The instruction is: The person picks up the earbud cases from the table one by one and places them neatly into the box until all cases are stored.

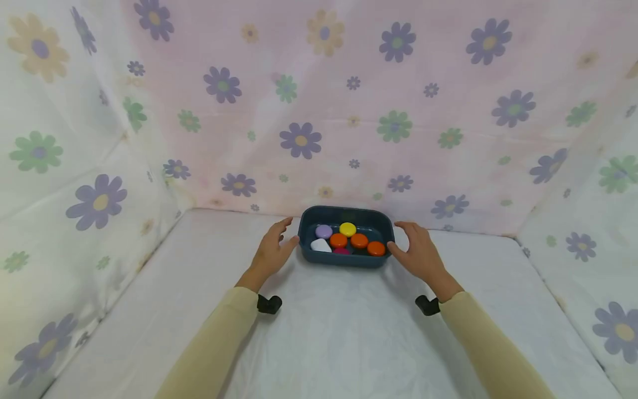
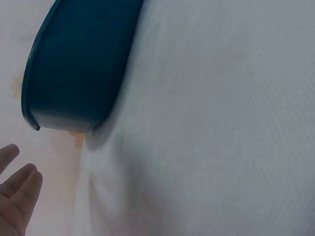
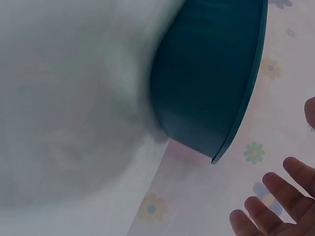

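Note:
A dark teal rectangular tub (image 1: 344, 259) stands on the white cloth at the back, near the flowered wall. Inside lie several smooth rounded pieces: a lavender one (image 1: 324, 231), a yellow one (image 1: 348, 229), three orange ones (image 1: 359, 240), a white one (image 1: 320, 245) and a magenta one (image 1: 341, 251), partly hidden by the front wall. At the tub's left end is my left hand (image 1: 271, 252), thumb and fingers spread. My right hand (image 1: 418, 252) flanks the right end in the same way. Both wrist views show the fingers apart from the tub's outer wall (image 2: 81, 64).
White cloth (image 1: 344, 332) covers the table in front of the tub. Flower-printed fabric walls rise at the back (image 1: 339, 111), left (image 1: 75, 166) and right (image 1: 593, 221). A black camera mount sits at each wrist, beside the pale yellow sleeves (image 1: 214, 343).

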